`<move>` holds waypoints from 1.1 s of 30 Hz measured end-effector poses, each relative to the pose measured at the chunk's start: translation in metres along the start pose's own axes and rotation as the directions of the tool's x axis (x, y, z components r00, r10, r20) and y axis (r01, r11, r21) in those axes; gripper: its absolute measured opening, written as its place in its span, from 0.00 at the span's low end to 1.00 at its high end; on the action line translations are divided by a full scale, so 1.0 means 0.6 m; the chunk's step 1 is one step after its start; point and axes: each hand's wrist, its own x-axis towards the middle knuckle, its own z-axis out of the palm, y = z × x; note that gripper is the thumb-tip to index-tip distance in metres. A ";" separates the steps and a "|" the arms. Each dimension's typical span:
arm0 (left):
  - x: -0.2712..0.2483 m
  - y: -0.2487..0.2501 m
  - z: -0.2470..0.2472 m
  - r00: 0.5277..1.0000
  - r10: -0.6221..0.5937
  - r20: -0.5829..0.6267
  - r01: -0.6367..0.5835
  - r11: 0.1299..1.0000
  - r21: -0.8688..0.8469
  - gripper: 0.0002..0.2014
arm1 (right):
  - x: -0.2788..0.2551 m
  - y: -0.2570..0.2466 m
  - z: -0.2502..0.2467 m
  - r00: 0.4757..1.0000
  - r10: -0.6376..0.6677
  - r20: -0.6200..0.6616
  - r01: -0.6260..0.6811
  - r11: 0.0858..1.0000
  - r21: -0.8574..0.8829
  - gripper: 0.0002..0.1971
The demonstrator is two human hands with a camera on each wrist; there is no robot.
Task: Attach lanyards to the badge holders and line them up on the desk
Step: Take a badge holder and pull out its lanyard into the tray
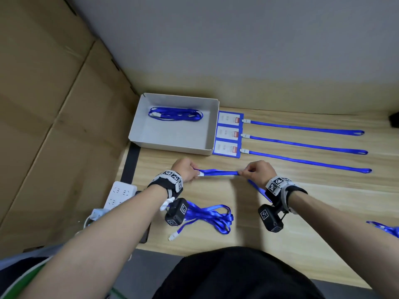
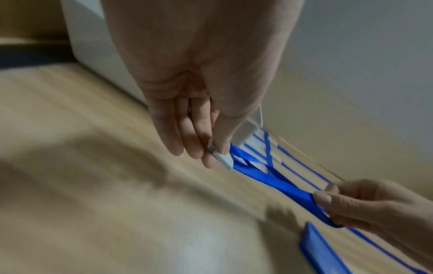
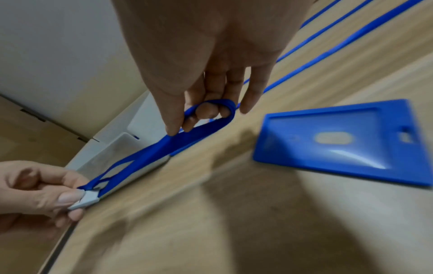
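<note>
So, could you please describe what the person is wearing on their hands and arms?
Both forearms are bare, with no sleeves. The left hand and right hand are ungloved. Each wrist carries a black strap with a grey-white band bearing square black-and-white markers. A black camera box with the same markers hangs under the left wrist, another under the right, with a thin black cable.

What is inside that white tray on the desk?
The white tray holds one bundled blue lanyard with a white clip at its left end. The rest of the tray floor looks bare. Nothing shows beneath the bundle, though the straps cover that spot.
</note>
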 end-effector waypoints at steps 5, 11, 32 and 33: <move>0.012 -0.012 -0.132 0.988 0.044 -0.150 -0.047 0.999 -0.016 0.02 | 0.030 -0.115 -0.009 0.990 -0.049 -0.134 0.050 0.999 0.004 0.27; 0.065 -0.044 -0.221 0.885 0.023 -0.464 -0.140 0.966 -0.219 0.02 | 0.091 -0.215 -0.012 0.993 -0.062 -0.101 0.074 0.989 0.128 0.20; 0.220 -0.049 -0.307 0.950 -0.180 -0.254 0.087 0.937 -0.338 0.24 | 0.238 -0.312 0.013 0.995 -0.091 -0.042 0.094 0.993 0.071 0.07; 0.205 -0.039 -0.300 0.948 -0.158 -0.275 0.069 0.949 -0.307 0.22 | 0.223 -0.308 0.014 0.993 -0.107 -0.046 0.112 0.989 0.102 0.06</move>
